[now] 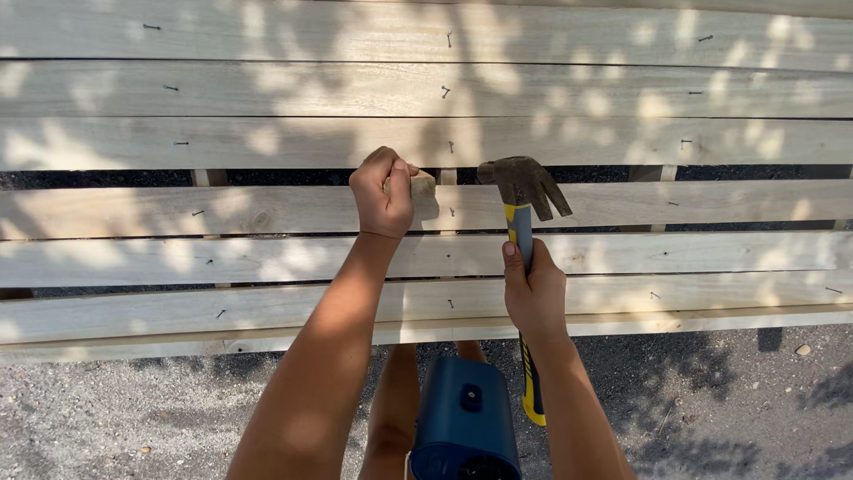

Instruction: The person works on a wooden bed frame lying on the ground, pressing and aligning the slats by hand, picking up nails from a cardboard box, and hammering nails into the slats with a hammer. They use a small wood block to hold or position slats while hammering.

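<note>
Both forearms reach away from the camera, up from the near edge of the view, over a row of pale wooden planks [267,209] that run left to right on a frame, with dark gaps between some of them.

The left hand [383,194] is curled into a fist with knuckles up and thumb on the right side. It closes around a small wooden block [425,194], which sticks out of the fist to the right and rests against the far edge of the fourth plank from the far side, at the dark gap there. The left forearm slants from near left up to that fist.

The right hand [534,293] wraps firmly around the handle of a claw hammer [522,191], thumb laid along the handle and pointing away. The hammer's long axis runs near to far, almost straight up the view. Its rusty head is at the far end, just right of the block, with the striking face toward the block on the left and the claw toward the right. The yellow and black grip shows both above the fist and below it, near the wrist.

Small nails [450,212] dot the planks in lines. Below the arms sits a blue box-shaped object [465,422] on grey gravel ground [133,409], and a bare leg [395,400] shows between the arms.
</note>
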{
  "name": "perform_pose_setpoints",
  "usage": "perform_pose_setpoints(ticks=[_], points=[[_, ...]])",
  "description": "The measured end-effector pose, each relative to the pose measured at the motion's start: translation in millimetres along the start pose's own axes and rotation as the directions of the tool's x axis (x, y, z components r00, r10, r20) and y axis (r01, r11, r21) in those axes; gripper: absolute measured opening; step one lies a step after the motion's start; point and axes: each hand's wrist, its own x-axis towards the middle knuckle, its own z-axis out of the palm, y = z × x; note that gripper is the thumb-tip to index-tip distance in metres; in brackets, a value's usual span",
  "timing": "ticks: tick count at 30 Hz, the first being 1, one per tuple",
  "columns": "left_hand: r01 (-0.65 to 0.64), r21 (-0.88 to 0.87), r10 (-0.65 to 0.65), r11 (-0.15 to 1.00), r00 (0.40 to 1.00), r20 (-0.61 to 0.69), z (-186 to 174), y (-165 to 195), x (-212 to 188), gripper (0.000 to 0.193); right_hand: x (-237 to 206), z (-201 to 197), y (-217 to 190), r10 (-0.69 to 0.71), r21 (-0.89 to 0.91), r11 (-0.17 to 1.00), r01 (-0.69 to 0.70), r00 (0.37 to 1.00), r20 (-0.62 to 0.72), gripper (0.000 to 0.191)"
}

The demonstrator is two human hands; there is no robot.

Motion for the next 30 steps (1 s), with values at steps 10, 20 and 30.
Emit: perform_pose_setpoints(ticks=[10, 20, 30], points=[[0.086, -0.088, -0.089, 0.992, 0.995, -0.033, -4.2, -5.3, 10.8, 0.026, -21.7, 2.8, -25.9, 0.091, 0.333, 0.931, -0.147, 0.98, 0.179, 0.043], [0.172, -0.355, -0.214, 0.919, 0.974, -0.081, -20.0, -0.5, 18.8, 0.026, 126.9, -40.6, -145.2, 0.161, -0.176, 0.982, -0.073, 0.813, 0.56, 0.044], [0.12, -0.409, -0.196, 0.905, 0.969, -0.148, -23.6, 11.9, 25.5, 0.028, 150.9, -21.0, -164.7, 0.372, -0.484, 0.875, -0.021, 0.668, 0.644, 0.041]])
